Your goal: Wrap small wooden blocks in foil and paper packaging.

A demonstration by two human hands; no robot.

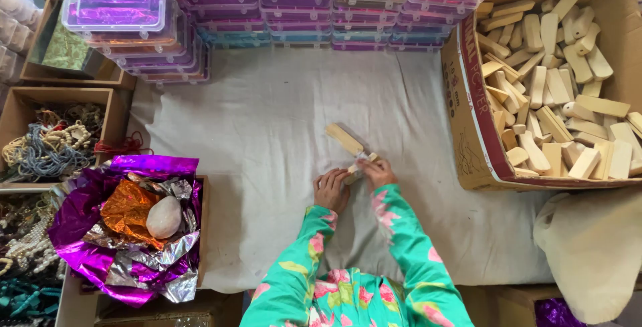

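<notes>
I see both hands closed on one wooden block (353, 170): left hand (331, 190), right hand (378, 172). Another block (344, 139) lies beside; the carton (468, 133) remains full.

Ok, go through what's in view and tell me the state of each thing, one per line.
Left hand: on the small pale wooden block.
Right hand: gripping the same block.
Long pale wooden block: flat on the white cloth.
Brown cardboard box: open, full of blocks.
Clear plastic boxes: lidded, stacked.

both hands (354, 183) grip a wooden block (353, 148) over white cloth (267, 133).
</notes>
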